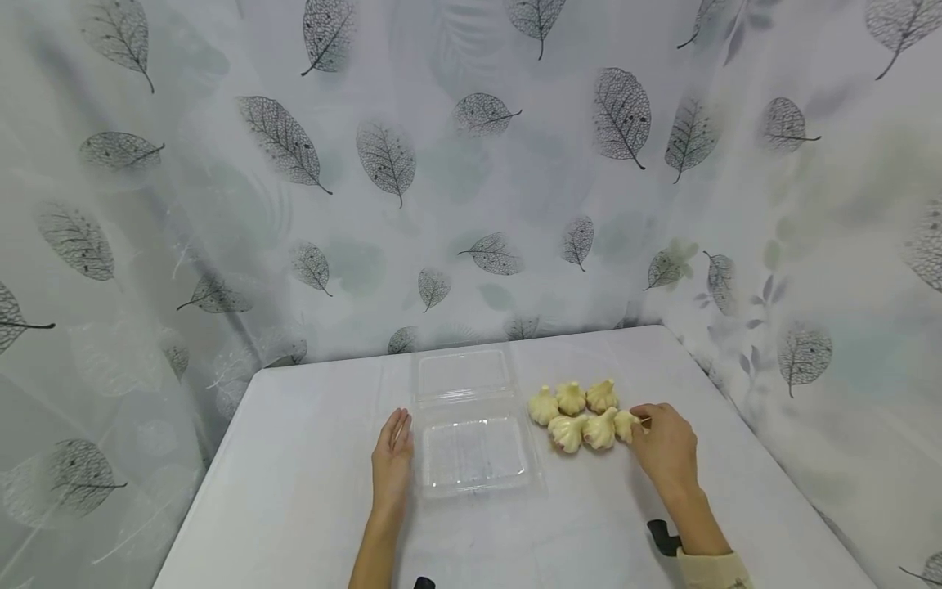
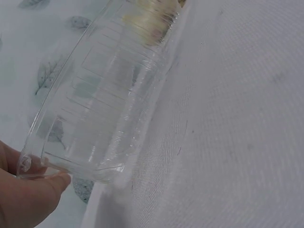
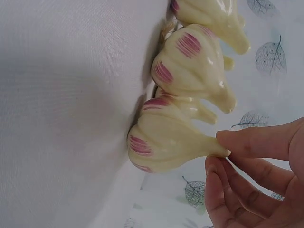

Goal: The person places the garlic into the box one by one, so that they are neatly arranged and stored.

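Note:
A clear plastic clamshell container lies unfolded on the white table, its lid laid back behind the base. At its left side is my left hand; the left wrist view shows thumb and finger on either side of the clear rim, pinching it. My right hand pinches the neck of the garlic bulb at the right end of the front row. That bulb's purple-streaked base appears to rest on the table. Several other cream garlic bulbs sit in two rows right of the container.
The white-covered table stands against a hanging curtain printed with grey leaves. Curtain panels also flank it left and right. A black wrist mount shows beside the right forearm.

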The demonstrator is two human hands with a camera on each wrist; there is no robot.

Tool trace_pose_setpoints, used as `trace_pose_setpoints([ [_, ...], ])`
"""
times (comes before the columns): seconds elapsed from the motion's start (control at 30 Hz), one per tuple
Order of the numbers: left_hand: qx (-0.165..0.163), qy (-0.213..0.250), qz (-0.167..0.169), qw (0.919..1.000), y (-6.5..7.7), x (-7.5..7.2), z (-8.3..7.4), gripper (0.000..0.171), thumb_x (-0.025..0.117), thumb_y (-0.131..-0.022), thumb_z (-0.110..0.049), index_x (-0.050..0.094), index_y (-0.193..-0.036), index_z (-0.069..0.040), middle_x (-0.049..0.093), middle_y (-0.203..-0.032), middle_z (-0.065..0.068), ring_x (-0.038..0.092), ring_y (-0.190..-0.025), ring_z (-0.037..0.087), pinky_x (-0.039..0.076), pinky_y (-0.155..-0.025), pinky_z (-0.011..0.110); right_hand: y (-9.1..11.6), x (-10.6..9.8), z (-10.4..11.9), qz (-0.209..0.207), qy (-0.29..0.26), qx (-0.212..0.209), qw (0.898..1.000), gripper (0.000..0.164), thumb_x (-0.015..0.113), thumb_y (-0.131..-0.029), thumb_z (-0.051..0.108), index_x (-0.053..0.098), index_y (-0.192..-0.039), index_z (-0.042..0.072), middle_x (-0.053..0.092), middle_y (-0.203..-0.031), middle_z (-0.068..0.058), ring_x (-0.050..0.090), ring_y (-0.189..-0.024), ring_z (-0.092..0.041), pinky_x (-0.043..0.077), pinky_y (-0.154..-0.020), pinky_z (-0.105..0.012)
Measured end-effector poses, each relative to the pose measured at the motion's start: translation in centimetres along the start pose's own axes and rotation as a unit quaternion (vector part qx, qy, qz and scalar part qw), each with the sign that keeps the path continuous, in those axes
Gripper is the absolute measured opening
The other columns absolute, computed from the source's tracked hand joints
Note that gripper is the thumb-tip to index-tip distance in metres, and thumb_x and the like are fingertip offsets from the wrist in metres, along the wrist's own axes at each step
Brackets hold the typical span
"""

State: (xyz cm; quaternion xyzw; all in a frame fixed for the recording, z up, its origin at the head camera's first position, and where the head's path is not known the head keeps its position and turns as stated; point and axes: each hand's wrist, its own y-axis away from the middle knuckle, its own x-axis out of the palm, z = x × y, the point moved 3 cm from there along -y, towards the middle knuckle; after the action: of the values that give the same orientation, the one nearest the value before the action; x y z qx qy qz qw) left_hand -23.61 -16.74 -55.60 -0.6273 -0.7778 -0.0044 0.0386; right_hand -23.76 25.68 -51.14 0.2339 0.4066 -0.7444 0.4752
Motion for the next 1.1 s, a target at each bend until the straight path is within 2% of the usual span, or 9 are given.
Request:
trace_pose_setpoints([
  [0.27,-0.01,0.002,0.0,0.9999,-0.2,-0.1,0.3,0.055,0.045,-0.111,-0.005,0.028,-0.163,-0.004,0.034,-0.168,0.012,0.032,-0.155,0.024,0.029,-0.125,0.034,-0.2,-0.4,-0.2,-0.023,-0.002,-0.012,1.0,0.017,0.073,-0.086,-0.003,0.078,-0.102,-0.003,0.072,-0.095,-0.021,0.07,-0.085,-0.039,0.053,-0.071,-0.057],
  [0.73,-0.003,0.018,-0.007,0.9998,-0.1,0.0,0.3,0.055,0.045,-0.11,-0.002,0.029,-0.162,-0.002,0.034,-0.167,0.016,0.032,-0.155,0.029,0.029,-0.125,0.04,0.0,-1.1,0.1,-0.038,-0.006,-0.007,0.999,0.018,0.072,-0.087,-0.005,0.077,-0.104,-0.005,0.072,-0.096,-0.023,0.069,-0.085,-0.04,0.053,-0.07,-0.058],
  [0.9,-0.003,0.033,-0.004,0.9994,0.0,0.0,0.1,0.055,0.045,-0.11,-0.003,0.029,-0.163,-0.003,0.032,-0.168,0.014,0.031,-0.155,0.027,0.027,-0.126,0.039,-0.2,-1.3,0.3,-0.054,-0.007,-0.022,0.998,0.018,0.072,-0.085,-0.006,0.077,-0.102,-0.005,0.072,-0.095,-0.023,0.069,-0.084,-0.04,0.052,-0.069,-0.059],
  [1.1,-0.007,0.042,-0.002,0.9991,0.0,0.0,0.1,0.055,0.045,-0.11,-0.003,0.027,-0.163,-0.003,0.032,-0.168,0.014,0.031,-0.156,0.025,0.027,-0.126,0.036,-0.3,-1.4,0.3,-0.055,-0.007,-0.02,0.998,0.018,0.072,-0.085,-0.006,0.077,-0.103,-0.005,0.072,-0.096,-0.023,0.07,-0.085,-0.041,0.052,-0.07,-0.059],
])
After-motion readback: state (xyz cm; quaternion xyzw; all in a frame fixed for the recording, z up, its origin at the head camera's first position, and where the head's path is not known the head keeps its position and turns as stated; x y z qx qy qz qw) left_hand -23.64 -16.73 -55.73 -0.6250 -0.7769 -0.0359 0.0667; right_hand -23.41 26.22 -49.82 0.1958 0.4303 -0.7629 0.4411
